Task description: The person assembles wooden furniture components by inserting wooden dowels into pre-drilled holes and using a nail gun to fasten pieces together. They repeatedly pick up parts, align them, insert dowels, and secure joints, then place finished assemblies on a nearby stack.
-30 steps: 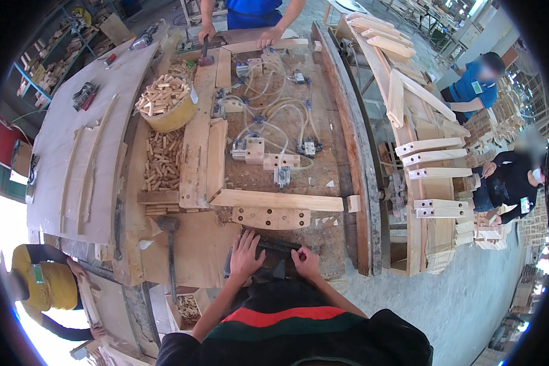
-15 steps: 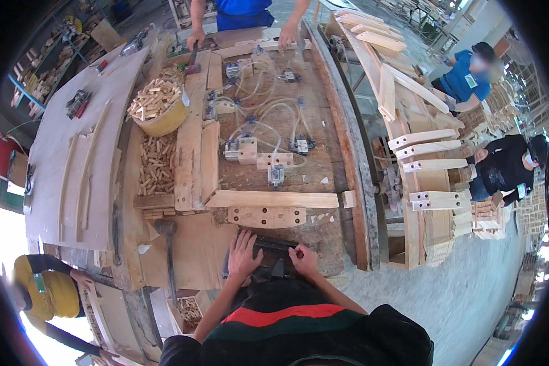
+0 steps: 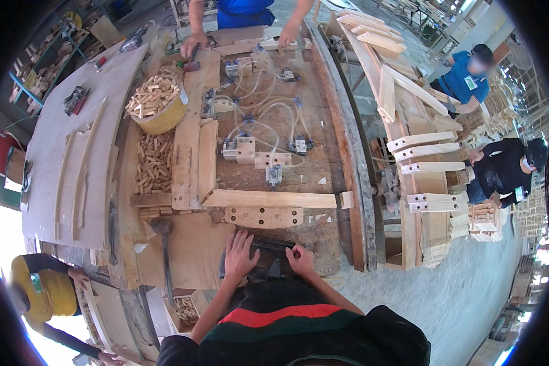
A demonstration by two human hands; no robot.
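Both hands, left hand [image 3: 241, 253] flat and right hand [image 3: 299, 259] pinching, rest on the dark tool [image 3: 268, 247] at the bench edge (below the drilled wood block [image 3: 263, 216]), seemingly positioning it; lifting needs a firmer grasp.

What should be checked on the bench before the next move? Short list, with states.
1. Left hand flat on the dark part at the bench edge: ok.
2. Right hand on that part's right end: ok; grip type cannot tell.
3. Drilled wooden block lies apart from both hands, just past the dark part: ok.
4. Mallet lies on the plywood sheet left of the left hand, untouched: ok.
5. Another person's hands are at the far end of the bench, well away: ok.
6. Air hoses run loose across the jig; connections cannot tell.
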